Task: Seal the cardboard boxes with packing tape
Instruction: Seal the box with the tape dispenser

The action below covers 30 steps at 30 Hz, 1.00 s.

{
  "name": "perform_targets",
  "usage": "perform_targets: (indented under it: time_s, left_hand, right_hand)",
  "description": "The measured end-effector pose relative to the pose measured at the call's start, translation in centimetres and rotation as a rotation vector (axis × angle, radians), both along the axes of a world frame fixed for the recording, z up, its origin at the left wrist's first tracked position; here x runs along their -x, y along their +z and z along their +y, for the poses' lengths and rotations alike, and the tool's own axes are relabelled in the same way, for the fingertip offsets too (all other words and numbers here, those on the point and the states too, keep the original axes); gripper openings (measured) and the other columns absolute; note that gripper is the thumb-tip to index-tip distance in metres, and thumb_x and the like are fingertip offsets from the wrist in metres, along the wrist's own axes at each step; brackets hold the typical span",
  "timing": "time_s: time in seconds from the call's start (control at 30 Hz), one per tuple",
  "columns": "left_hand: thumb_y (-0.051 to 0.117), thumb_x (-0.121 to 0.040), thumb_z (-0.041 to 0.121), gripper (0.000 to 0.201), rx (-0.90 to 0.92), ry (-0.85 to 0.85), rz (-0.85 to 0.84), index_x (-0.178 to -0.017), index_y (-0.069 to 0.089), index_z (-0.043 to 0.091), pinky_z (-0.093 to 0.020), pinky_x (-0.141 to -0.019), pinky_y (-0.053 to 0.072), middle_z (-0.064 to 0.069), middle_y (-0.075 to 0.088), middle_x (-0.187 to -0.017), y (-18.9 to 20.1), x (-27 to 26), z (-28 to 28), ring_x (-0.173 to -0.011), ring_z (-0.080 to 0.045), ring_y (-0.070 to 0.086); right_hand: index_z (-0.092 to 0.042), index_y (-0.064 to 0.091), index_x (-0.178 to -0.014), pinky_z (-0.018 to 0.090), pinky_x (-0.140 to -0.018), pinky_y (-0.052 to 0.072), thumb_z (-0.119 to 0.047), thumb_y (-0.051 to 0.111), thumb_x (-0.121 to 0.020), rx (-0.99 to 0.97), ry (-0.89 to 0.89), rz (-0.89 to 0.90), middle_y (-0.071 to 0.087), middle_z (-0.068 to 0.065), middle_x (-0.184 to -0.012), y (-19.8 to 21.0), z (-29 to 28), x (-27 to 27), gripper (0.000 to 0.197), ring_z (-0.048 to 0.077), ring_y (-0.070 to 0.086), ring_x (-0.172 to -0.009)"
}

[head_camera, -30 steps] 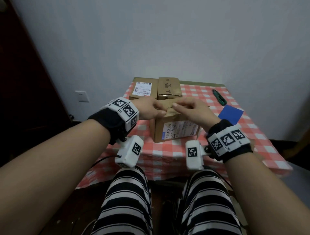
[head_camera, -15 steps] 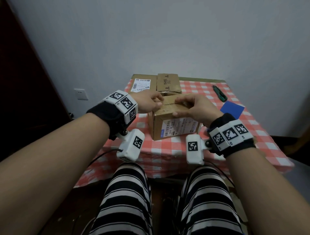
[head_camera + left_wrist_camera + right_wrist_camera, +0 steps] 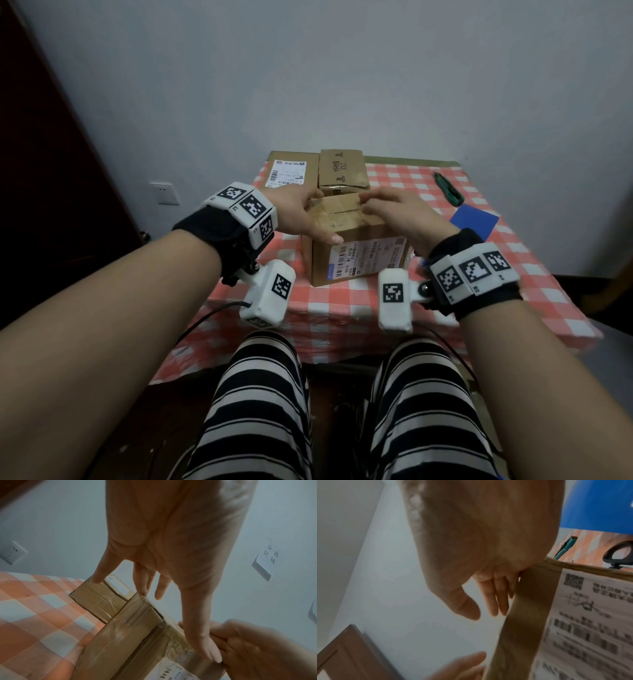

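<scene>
The front cardboard box [image 3: 356,250] with a white shipping label stands near the table's front edge. Shiny clear tape [image 3: 123,626] covers part of its top along the seam. My left hand [image 3: 303,219] lies on the left of the box top with fingers straight. Its thumb [image 3: 211,653] reaches to the near edge, and its fingertips [image 3: 142,589] touch the far edge. My right hand [image 3: 394,214] rests on the right of the top, fingers [image 3: 494,599] nearly straight against the cardboard. Neither hand holds anything. No tape roll is in view.
Two more cardboard boxes stand behind, one with a white label [image 3: 289,171], one printed brown [image 3: 342,169]. A green cutter [image 3: 447,188] and a blue card [image 3: 474,219] lie to the right on the checked tablecloth [image 3: 513,274]. Black scissor handles [image 3: 619,555] lie behind the box.
Both hands were pinched together over the middle of the box top. They have since spread apart and flattened onto it, and the left thumb has slid to the near edge.
</scene>
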<state>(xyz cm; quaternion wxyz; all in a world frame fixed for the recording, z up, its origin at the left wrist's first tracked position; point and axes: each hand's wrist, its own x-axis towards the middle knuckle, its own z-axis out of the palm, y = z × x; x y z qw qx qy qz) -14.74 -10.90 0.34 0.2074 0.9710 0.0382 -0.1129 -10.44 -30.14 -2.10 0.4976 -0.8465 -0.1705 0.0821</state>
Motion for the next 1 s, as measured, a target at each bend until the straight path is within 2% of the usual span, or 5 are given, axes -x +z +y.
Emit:
perform_targets:
  time_s: [0.27,0.4,0.67,0.93,1.0]
  left_hand:
    - [0.075,-0.074,0.052,0.086,-0.049,0.013,-0.050,-0.143,0.039,0.016,-0.036,-0.110,0.036,-0.001,0.048,-0.141,0.2,0.3,-0.2,-0.126,-0.021,0.047]
    - [0.078,-0.071,0.049,0.089,-0.015,0.013,-0.035,-0.143,0.039,0.015,-0.037,-0.111,0.035,-0.002,0.048,-0.142,0.2,0.3,0.0,-0.128,-0.021,0.046]
    - [0.083,-0.061,0.048,0.105,0.085,0.015,-0.009,-0.147,0.033,0.015,-0.038,-0.115,0.031,-0.001,0.042,-0.148,-0.2,0.0,0.7,-0.135,-0.019,0.040]
    - [0.063,-0.092,0.023,0.029,0.444,0.161,-0.190,-0.121,0.063,0.024,-0.027,-0.082,0.048,0.004,0.059,-0.125,-1.1,-0.1,2.4,-0.099,-0.012,0.057]
    - [0.073,-0.084,0.021,0.019,0.613,0.276,-0.329,-0.102,0.069,0.025,-0.031,-0.098,0.046,0.000,0.063,-0.120,-1.6,0.1,2.7,-0.107,-0.013,0.058]
  right_hand:
    - [-0.024,0.063,-0.121,0.040,-0.099,0.050,-0.017,0.073,-0.086,0.024,-0.091,-0.024,0.059,-0.009,-0.116,-0.9,1.1,-0.1,0.037,0.015,0.056,-0.112]
    - [-0.026,0.067,-0.113,0.036,-0.095,0.051,-0.015,0.056,-0.096,-0.010,-0.174,-0.063,0.062,-0.007,-0.119,-1.2,1.5,-0.1,0.024,0.015,0.057,-0.111]
    - [-0.039,0.056,-0.078,0.046,-0.098,0.047,-0.037,0.083,-0.072,0.034,-0.251,-0.181,0.063,-0.018,-0.091,-2.1,2.8,-0.4,0.027,0.013,0.062,-0.102]
    - [-0.030,0.072,-0.099,0.043,-0.102,0.046,-0.003,0.045,-0.091,0.004,-0.247,-0.161,0.062,-0.015,-0.102,-2.1,2.0,-0.2,0.038,0.017,0.057,-0.113]
    - [-0.025,0.073,-0.104,0.041,-0.100,0.049,-0.001,0.045,-0.091,-0.003,-0.221,-0.139,0.064,-0.009,-0.111,-1.8,1.6,-0.2,0.039,0.018,0.056,-0.114]
